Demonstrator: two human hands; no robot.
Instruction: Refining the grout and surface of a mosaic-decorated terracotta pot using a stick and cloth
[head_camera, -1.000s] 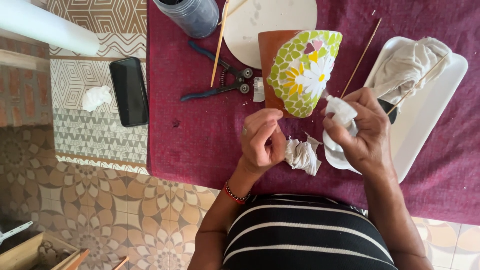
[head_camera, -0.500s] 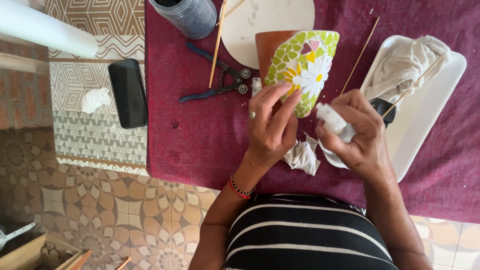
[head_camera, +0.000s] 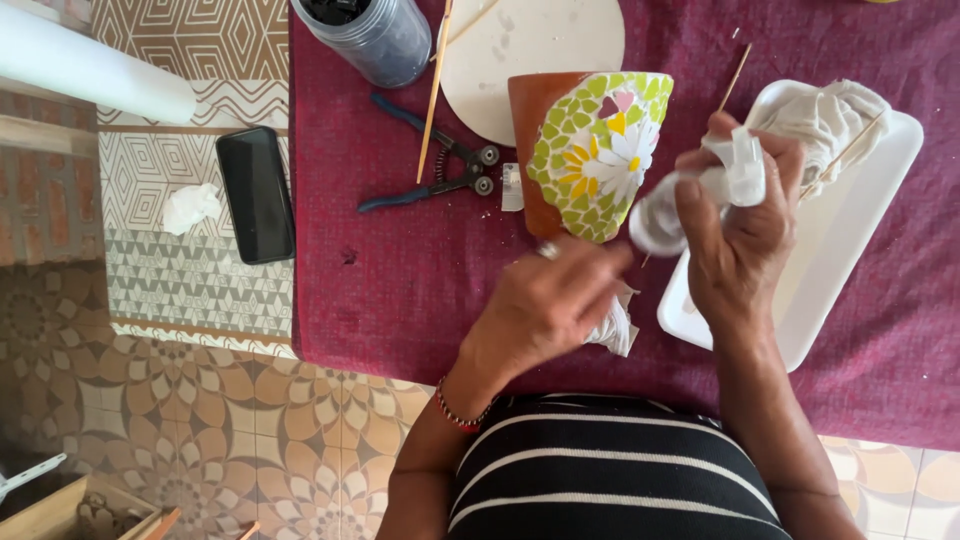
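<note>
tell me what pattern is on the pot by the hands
A mosaic of green tiles with white and yellow daisies on terracotta, seen in the head view.

A maroon tablecloth (head_camera: 380, 270) covers the table above a patterned brown-and-cream tiled floor (head_camera: 200, 420), daylight.

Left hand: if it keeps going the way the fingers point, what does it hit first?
The left hand points up and right, so most likely the lower edge of the mosaic flower pot. The fingers are blurred and height is unclear from above, so they may already touch it.
</note>
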